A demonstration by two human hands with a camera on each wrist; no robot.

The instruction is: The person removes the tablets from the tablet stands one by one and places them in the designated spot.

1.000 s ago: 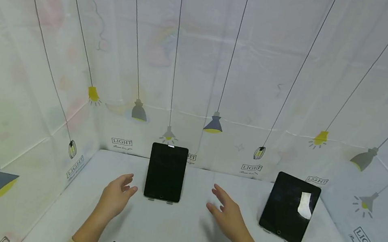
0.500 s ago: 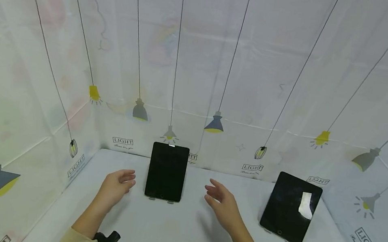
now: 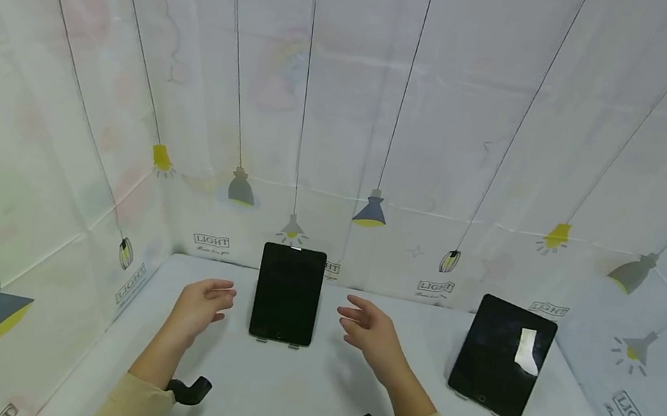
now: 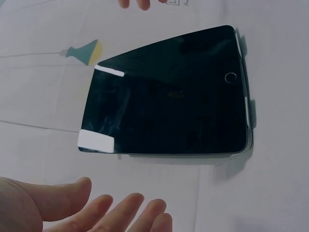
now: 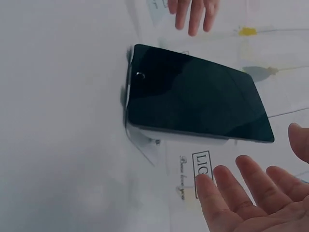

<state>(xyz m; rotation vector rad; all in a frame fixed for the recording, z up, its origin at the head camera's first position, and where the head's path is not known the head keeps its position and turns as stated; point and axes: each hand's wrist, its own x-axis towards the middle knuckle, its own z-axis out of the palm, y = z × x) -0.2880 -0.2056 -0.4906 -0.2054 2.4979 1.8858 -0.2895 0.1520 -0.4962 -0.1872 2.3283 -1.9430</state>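
Note:
A black tablet with a dark screen leans back on a stand near the back edge of the table, small feet showing under its lower edge. My left hand is off its left side, fingers relaxed and pointing inward, holding nothing. On the other side my right hand is held with fingers loosely bent toward the tablet, a gap between them. Both wrist views show the tablet between the two hands; in the right wrist view the right hand's fingers are spread and apart from the tablet.
A second black tablet stands tilted at the right side of the white table, with a bright reflection on its screen. A white curtain printed with hanging lamps rises behind and at both sides.
My right hand has moved left, closer to the middle tablet. The left hand has shifted only slightly, its fingers coming closer together. Both tablets stay in place.

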